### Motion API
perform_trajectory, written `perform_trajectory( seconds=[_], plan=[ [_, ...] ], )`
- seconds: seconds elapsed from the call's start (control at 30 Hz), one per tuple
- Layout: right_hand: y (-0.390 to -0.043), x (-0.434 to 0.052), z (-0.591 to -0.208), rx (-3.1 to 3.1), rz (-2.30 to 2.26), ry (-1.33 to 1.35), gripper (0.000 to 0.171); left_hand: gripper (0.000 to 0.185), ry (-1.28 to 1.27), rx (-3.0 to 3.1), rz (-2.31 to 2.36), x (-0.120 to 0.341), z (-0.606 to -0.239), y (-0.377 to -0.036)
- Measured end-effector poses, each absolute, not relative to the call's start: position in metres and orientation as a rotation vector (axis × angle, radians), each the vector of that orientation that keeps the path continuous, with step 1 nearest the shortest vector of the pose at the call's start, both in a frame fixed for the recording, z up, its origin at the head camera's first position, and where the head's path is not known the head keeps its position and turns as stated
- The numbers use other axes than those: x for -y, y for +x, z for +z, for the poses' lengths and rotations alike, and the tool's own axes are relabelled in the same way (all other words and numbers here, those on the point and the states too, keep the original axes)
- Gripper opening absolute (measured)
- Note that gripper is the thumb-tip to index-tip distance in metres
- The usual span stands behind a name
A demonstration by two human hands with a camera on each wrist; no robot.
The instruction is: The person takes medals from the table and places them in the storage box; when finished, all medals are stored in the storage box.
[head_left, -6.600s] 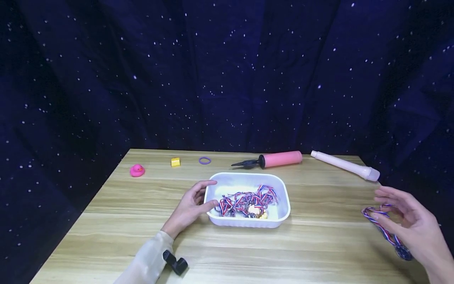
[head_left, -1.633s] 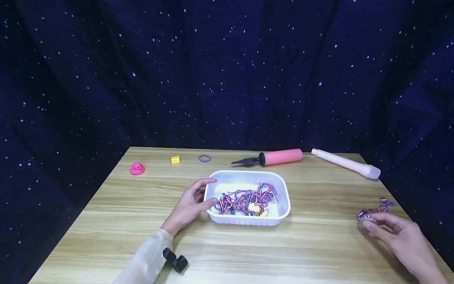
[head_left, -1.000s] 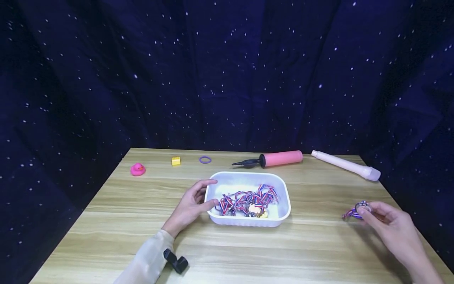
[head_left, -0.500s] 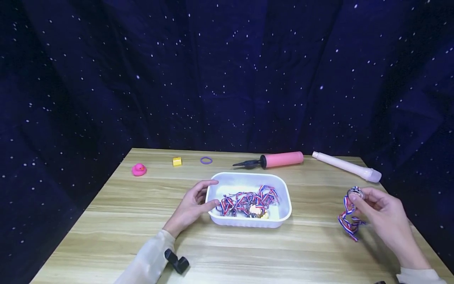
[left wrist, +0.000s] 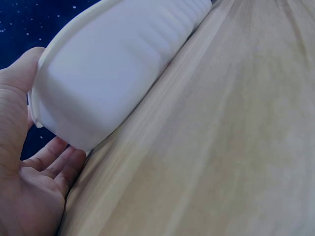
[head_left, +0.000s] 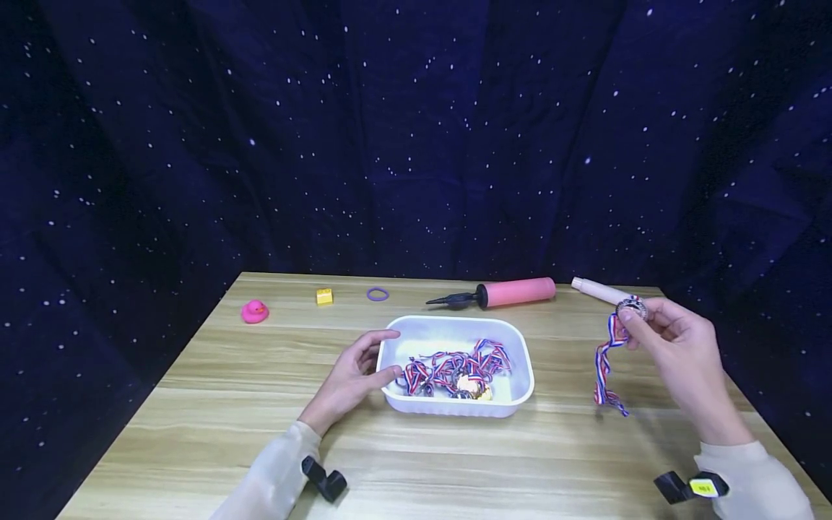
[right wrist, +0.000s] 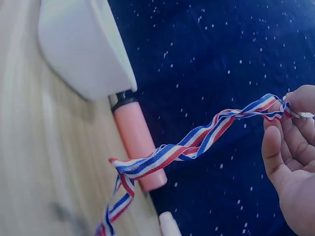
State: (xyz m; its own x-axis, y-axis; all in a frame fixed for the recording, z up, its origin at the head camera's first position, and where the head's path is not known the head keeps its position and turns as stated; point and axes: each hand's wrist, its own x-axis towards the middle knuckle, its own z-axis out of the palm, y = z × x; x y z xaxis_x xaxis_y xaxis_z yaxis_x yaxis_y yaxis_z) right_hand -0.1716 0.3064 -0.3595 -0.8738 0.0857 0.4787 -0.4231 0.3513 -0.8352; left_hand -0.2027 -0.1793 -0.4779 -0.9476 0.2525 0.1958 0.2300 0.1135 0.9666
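My right hand (head_left: 685, 354) pinches a silver-coloured medal (head_left: 632, 309) between thumb and fingers, raised over the right side of the table. Its red, white and blue ribbon (head_left: 601, 368) dangles in a twisted strand, seen closely in the right wrist view as a striped ribbon (right wrist: 172, 155). At the middle, my left hand (head_left: 347, 379) holds the left end of a white plastic tub (head_left: 455, 408), thumb and index finger at the rim. In the left wrist view the fingers (left wrist: 64, 162) lie low against the tub's side. Inside it are tangled striped ribbons (head_left: 448, 366) and gold and silver-coloured medals (head_left: 469, 385).
Along the back of the wooden table (head_left: 195, 404) lie a pink duck (head_left: 255, 311), a yellow block (head_left: 324, 296), a purple ring (head_left: 378, 294) and a pink hand pump (head_left: 520, 292). A pale stick (head_left: 598, 290) is partly hidden by the right hand. A dark starry curtain (head_left: 416, 144) hangs behind.
The right hand first held the medal by its ribbon, then took the disc itself low at the right. It has since risen leftward, the ribbon now hanging down. The left hand stays at the tub.
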Motion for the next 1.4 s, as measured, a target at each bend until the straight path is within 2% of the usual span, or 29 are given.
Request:
perform_trajectory(
  seconds=[1.0,1.4],
  plan=[
    [-0.199,-0.227,-0.277,1.818,1.769,0.646,0.013,0.066,0.537,-2.322,2.027,0.18,-0.479,-0.204],
    [-0.212,-0.198,-0.268,1.774,1.78,0.769,0.005,0.065,0.516,-2.333,2.015,0.179,-0.479,-0.204]
  ],
)
